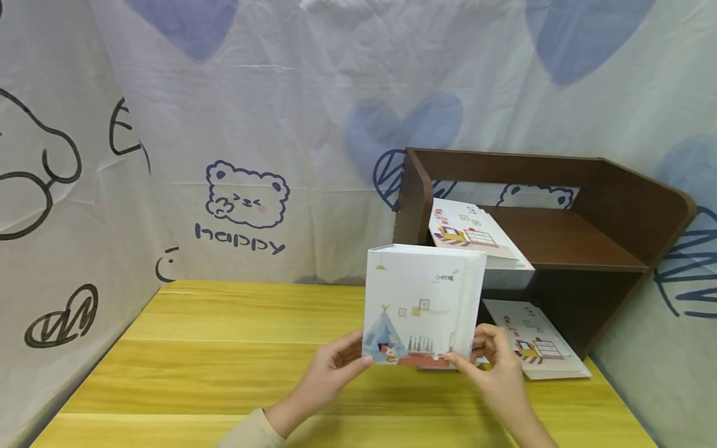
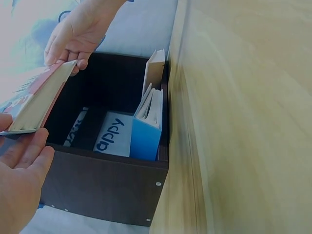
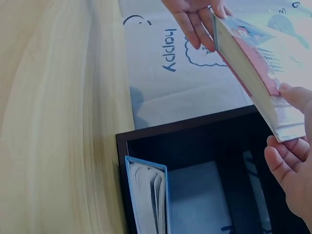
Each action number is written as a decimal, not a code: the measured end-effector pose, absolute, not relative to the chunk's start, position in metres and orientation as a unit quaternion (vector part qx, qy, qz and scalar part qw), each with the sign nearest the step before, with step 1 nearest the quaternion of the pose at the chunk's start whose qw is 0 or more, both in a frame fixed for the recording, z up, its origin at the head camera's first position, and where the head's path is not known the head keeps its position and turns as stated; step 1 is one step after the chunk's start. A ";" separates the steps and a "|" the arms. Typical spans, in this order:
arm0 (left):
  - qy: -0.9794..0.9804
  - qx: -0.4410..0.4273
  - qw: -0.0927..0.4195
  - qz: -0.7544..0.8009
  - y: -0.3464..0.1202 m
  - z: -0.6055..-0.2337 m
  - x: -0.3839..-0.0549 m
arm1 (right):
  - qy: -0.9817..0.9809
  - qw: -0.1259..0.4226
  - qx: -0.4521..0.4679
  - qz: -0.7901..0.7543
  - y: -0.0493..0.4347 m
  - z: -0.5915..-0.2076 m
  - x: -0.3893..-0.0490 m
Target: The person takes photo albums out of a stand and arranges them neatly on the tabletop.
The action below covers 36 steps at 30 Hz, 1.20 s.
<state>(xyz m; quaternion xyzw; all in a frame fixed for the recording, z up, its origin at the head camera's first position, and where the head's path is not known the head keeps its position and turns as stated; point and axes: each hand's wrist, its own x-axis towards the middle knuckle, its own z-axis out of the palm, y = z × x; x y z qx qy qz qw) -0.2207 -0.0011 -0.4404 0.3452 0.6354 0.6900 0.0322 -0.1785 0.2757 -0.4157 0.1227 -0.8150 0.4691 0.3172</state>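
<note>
A thick white hardcover book [image 1: 422,298] with a blue tent drawn on its cover is held up above the table, cover facing me. My left hand [image 1: 336,367] grips its lower left corner, thumb on the front and fingers behind. At the lower right corner, my right hand [image 1: 495,367] pinches it between thumb and fingers. Both wrist views show the book's page edge from below; there the left hand [image 2: 22,180] and right hand [image 3: 295,161] hold opposite ends. The book covers part of the shelf in the head view.
To the right stands a dark brown two-tier shelf [image 1: 571,233]. Similar white books [image 1: 476,233] lie on its upper tier, others [image 1: 543,342] on the lower one. A blue-edged book [image 2: 146,139] shows at the shelf's base. Printed cloth [image 1: 313,124] hangs behind the yellow wooden table [image 1: 224,348].
</note>
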 end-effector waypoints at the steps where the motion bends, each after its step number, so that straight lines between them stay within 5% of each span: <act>1: 0.634 0.344 0.031 0.692 -0.002 -0.440 -0.221 | -0.814 0.320 0.120 0.470 0.274 -0.416 -0.179; 24: 0.659 0.320 -0.020 0.680 -0.029 -0.428 -0.239 | -0.798 0.344 0.110 0.482 0.237 -0.411 -0.187; 36: 0.651 0.305 0.046 0.694 -0.050 -0.420 -0.254 | -0.778 0.336 0.126 0.516 0.218 -0.412 -0.191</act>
